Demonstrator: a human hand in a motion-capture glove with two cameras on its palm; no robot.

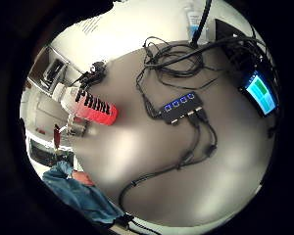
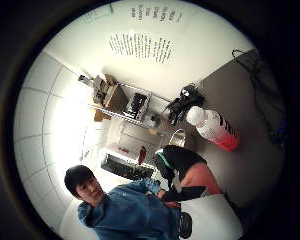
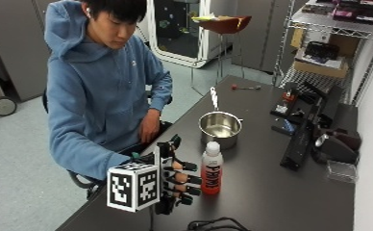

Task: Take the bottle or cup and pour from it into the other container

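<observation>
A bottle [image 3: 211,168] of red drink with a white cap stands upright on the dark table [image 3: 269,192]; it also shows in the palm views as bottle [image 1: 90,105] and bottle [image 2: 215,127]. Just behind it stands a steel pot [image 3: 219,126] with a long handle, and part of the pot [image 2: 177,137] shows beyond the bottle. My gloved right hand [image 3: 177,178] hovers just left of the bottle, palm turned to it, fingers spread and holding nothing. A small gap seems to separate the fingertips from the bottle.
A USB hub [image 1: 181,105] with blue lights, tangled cables [image 1: 176,58] and a lit screen [image 1: 259,93] lie on the table. Black devices [image 3: 302,139] stand at the table's right side and a cable [image 3: 212,224] near the front edge. The person's bare hand [image 3: 149,127] rests at the table's left edge.
</observation>
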